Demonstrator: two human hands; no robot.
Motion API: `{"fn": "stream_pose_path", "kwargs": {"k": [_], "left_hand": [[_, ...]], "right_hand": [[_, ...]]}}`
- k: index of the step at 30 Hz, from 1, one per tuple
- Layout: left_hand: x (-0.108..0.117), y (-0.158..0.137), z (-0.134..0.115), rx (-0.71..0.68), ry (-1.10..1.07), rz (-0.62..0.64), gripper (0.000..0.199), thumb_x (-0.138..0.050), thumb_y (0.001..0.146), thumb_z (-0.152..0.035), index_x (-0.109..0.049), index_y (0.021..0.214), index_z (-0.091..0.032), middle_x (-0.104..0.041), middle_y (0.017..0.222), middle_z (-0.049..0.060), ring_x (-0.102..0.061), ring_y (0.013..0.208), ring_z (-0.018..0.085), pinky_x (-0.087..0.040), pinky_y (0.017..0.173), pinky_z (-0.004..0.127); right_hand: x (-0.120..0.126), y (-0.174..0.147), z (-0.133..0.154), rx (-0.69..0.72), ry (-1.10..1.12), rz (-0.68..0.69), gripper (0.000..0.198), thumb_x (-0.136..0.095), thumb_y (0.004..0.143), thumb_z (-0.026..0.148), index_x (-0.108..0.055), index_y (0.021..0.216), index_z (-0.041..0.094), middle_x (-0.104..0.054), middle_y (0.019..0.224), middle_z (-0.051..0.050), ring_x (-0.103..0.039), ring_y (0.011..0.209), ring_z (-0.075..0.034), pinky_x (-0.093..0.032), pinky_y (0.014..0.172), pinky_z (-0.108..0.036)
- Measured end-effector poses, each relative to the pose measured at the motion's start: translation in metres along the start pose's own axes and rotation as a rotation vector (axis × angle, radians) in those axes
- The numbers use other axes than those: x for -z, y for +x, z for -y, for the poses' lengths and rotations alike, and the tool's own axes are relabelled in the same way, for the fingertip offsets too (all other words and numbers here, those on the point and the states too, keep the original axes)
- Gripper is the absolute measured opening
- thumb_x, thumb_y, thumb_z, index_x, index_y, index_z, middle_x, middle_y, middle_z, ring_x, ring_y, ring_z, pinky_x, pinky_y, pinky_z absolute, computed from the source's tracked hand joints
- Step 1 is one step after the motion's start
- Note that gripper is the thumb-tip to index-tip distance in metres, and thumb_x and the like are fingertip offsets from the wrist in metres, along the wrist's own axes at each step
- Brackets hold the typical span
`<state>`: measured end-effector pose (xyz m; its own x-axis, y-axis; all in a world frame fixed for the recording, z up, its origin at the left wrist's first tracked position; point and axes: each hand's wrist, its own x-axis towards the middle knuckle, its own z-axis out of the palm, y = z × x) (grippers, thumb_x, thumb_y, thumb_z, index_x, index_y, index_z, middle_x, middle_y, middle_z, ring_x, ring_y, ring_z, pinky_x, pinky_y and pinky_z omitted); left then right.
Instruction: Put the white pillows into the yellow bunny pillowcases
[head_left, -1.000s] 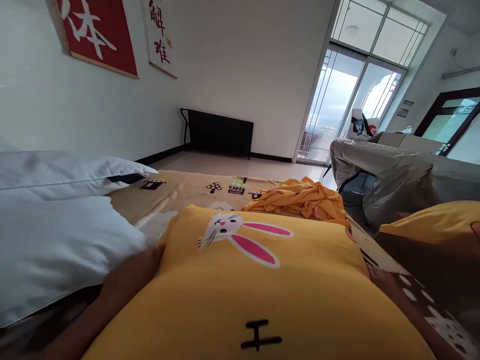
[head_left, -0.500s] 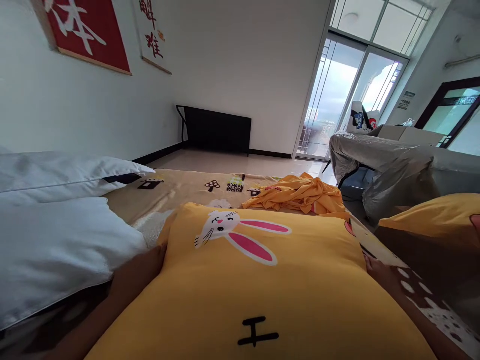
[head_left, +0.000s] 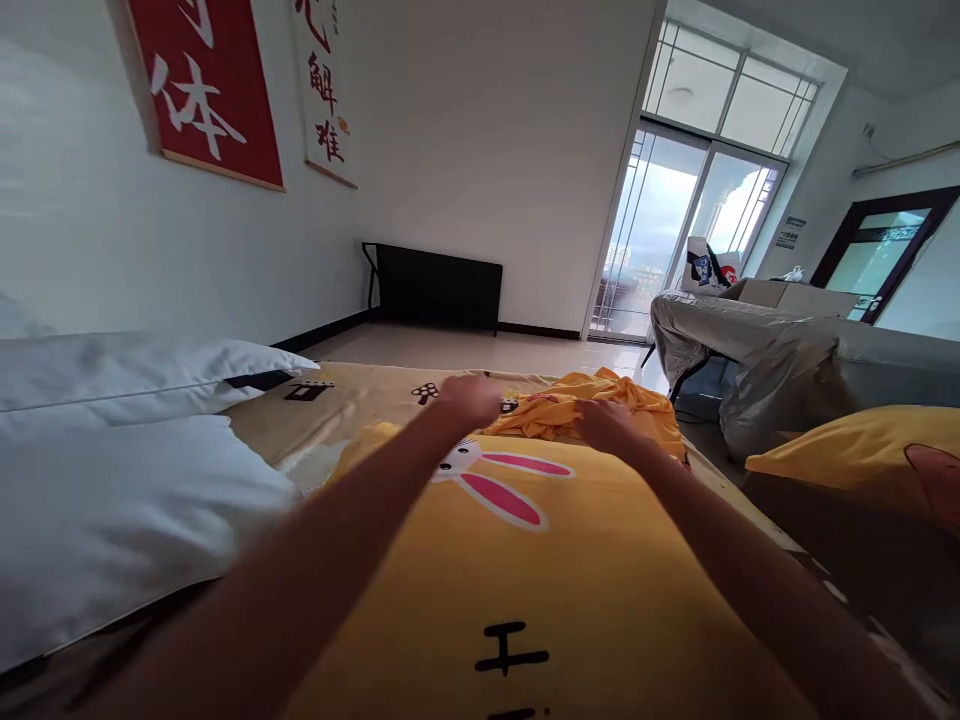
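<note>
My left hand [head_left: 471, 400] and right hand [head_left: 609, 425] are no longer at the sides of the yellow pillow [head_left: 562, 570] but forward near its far edge, leaving those sides free; both look curled, though I cannot tell if either grips anything. The pillow lies before me, crumpled orange cloth [head_left: 547, 415] just beyond

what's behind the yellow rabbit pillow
Beyond the yellow pillow lie crumpled orange cloth and printed tan bedding. The right hand hides some cloth; the left hand, some bedding.
</note>
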<state>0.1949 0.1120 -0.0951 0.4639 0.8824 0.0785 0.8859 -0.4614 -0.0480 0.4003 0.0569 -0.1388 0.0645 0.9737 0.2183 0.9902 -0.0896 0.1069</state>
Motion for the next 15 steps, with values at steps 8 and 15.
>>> {"fn": "stream_pose_path", "kwargs": {"k": [8,15], "left_hand": [[-0.124,0.041,-0.049,-0.045,-0.106,0.124,0.030,-0.049,0.090,-0.035,-0.060,0.105,-0.012,-0.063,0.108,0.009,-0.059,0.101,0.019,-0.045,0.093,0.043],[-0.133,0.061,-0.039,-0.061,-0.151,0.178,0.034,-0.046,0.091,-0.039,-0.059,0.109,-0.013,-0.061,0.114,0.010,-0.058,0.106,0.020,-0.043,0.096,0.045]], "right_hand": [[-0.100,0.029,0.057,0.197,0.204,0.196,0.032,-0.041,0.086,0.024,-0.064,0.106,0.016,-0.068,0.108,-0.012,-0.063,0.100,-0.023,-0.043,0.083,-0.029],[-0.105,0.043,0.042,0.213,0.324,0.230,0.037,-0.033,0.088,0.023,-0.063,0.106,0.013,-0.066,0.111,-0.015,-0.062,0.099,-0.024,-0.041,0.080,-0.030]]}}
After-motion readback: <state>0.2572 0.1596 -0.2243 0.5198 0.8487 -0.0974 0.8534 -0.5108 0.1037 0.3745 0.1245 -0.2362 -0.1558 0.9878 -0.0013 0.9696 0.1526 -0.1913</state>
